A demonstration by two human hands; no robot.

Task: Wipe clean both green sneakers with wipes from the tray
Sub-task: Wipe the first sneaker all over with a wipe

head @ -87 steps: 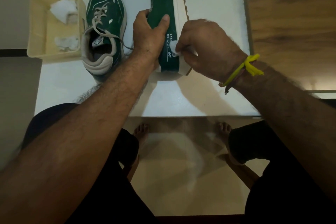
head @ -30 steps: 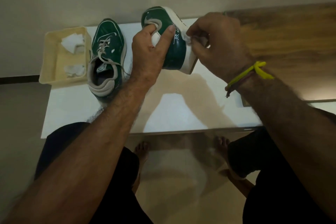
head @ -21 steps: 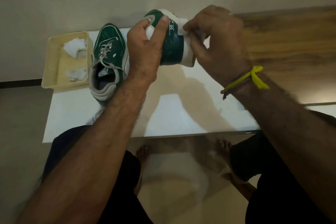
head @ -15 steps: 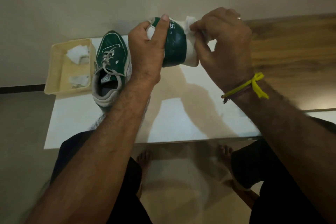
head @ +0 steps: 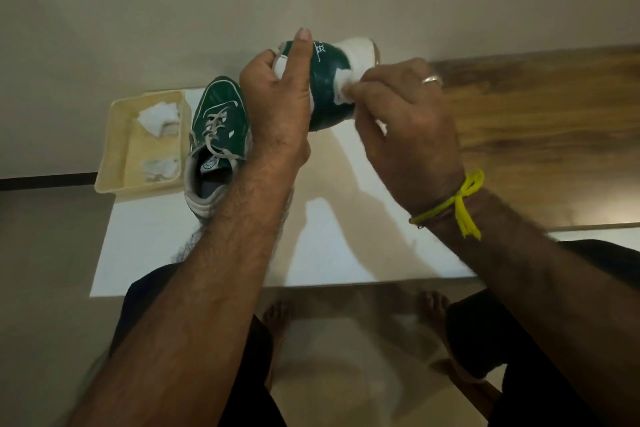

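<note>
The green lace-up sneaker at the worktop's back-left stands beside the cream plastic tray, where crumpled white wipes remain; you've likely still to clean it. Your left hand grips the raised second green sneaker heel-up. Your right hand pinches a white wipe against its side. Since a moment ago the wipe has dropped from the white sole onto the green upper.

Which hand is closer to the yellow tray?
Left. The left hand holds the raised sneaker just right of the tray; the right hand is farther right.
</note>
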